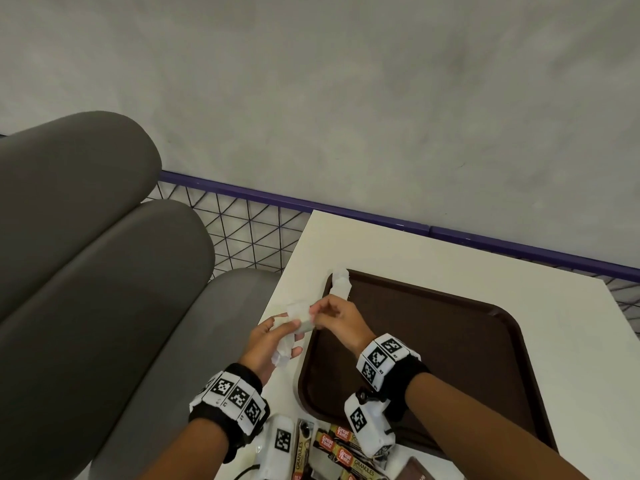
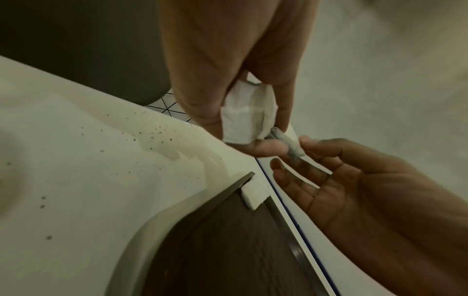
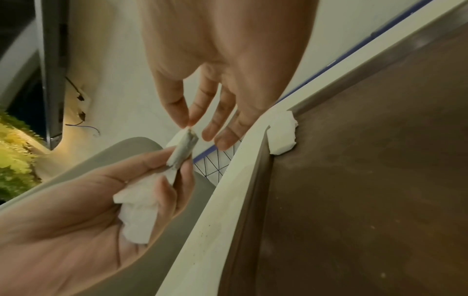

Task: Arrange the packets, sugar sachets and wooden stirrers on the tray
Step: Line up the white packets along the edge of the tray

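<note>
My left hand [image 1: 284, 336] grips a bunch of white sugar sachets [image 1: 283, 351] just off the left rim of the brown tray [image 1: 450, 358]. One grey-white sachet [image 3: 184, 148] sticks up out of the bunch, and my right hand [image 1: 317, 315] pinches its tip between thumb and forefinger. Another white sachet [image 1: 339, 282] lies on the tray's far left corner, also seen in the left wrist view as the corner sachet [image 2: 253, 195]. Coffee granule packets [image 1: 346, 452] lie on the table near the tray's front edge. No stirrers show.
The white table [image 1: 415, 244] carries dark specks near the tray in the left wrist view. A grey padded seat [image 1: 104, 254] stands to the left, and a purple rail with wire mesh [image 1: 242, 233] runs behind the table. A dark brown packet [image 1: 415, 471] lies at the bottom edge.
</note>
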`<state>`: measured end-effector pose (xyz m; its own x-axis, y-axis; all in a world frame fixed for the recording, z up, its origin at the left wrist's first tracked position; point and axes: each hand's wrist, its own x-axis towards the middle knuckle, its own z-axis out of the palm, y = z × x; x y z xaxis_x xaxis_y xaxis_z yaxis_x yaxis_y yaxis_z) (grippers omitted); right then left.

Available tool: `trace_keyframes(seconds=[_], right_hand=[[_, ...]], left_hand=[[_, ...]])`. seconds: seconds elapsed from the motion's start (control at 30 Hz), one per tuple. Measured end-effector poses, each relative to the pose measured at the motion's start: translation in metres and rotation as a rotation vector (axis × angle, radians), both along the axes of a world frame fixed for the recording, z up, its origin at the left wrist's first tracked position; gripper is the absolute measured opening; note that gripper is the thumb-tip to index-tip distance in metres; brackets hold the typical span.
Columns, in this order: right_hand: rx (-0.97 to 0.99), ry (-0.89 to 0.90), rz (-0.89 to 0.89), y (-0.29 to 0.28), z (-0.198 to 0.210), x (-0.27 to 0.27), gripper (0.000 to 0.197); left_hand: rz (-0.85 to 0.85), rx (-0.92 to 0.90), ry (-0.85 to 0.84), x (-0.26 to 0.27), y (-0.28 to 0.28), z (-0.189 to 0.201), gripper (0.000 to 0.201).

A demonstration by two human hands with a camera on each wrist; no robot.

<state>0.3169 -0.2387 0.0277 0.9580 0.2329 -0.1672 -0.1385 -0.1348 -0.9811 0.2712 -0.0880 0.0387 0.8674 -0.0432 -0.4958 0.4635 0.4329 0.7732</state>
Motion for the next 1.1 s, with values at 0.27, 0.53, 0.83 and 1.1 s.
trace_keyframes(seconds=[0.27, 0.53, 0.83, 1.1], right_hand=[[-0.01, -0.028, -0.152, -0.007, -0.01, -0.004, 0.021], [-0.19, 0.023, -0.484, -0.031, -0.037, 0.016, 0.019], [-0.387, -0.016, -0.431, -0.016, -0.057, 0.027, 0.023], [-0.513, -0.011, -0.383, -0.012, -0.055, 0.027, 0.024]], left_hand=[[0.021, -0.089, 0.035, 0.0, 0.0, -0.006, 0.019], [0.065, -0.187, 0.057, 0.006, 0.007, -0.016, 0.022], [0.068, -0.109, 0.045, 0.008, 0.011, -0.021, 0.024], [0.082, -0.063, 0.057, 0.009, 0.014, -0.025, 0.015]])
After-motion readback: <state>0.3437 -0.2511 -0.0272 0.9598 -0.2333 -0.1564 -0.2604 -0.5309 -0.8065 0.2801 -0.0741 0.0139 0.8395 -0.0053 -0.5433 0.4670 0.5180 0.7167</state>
